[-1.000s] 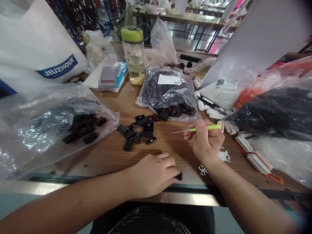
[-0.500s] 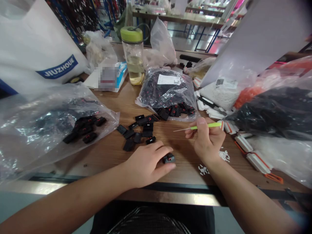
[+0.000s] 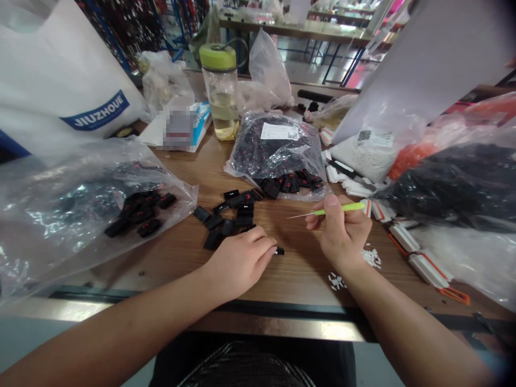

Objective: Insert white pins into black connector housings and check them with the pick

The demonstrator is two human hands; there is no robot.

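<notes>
My left hand (image 3: 244,260) is closed on a small black connector (image 3: 280,251), whose end sticks out past my fingertips, low over the wooden table. Between the fingers of my right hand (image 3: 342,231) is a thin metal pick with a yellow-green handle (image 3: 338,208), its tip pointing left. Several loose black connectors (image 3: 244,215) lie just beyond my left hand, some partly covered by it. Small white pegs (image 3: 337,281) are scattered beside my right wrist, with more (image 3: 371,258) just behind it.
A clear bag of black connectors (image 3: 278,145) lies at the centre back, another open bag (image 3: 92,188) at the left. A bottle (image 3: 220,97) stands behind. White parts with orange edges (image 3: 429,269) line the right side. The table's metal edge (image 3: 282,327) runs in front.
My left fingers have closed around the connector, which has turned and now shows only its end. My left hand has shifted slightly back and left. My right hand has hardly moved.
</notes>
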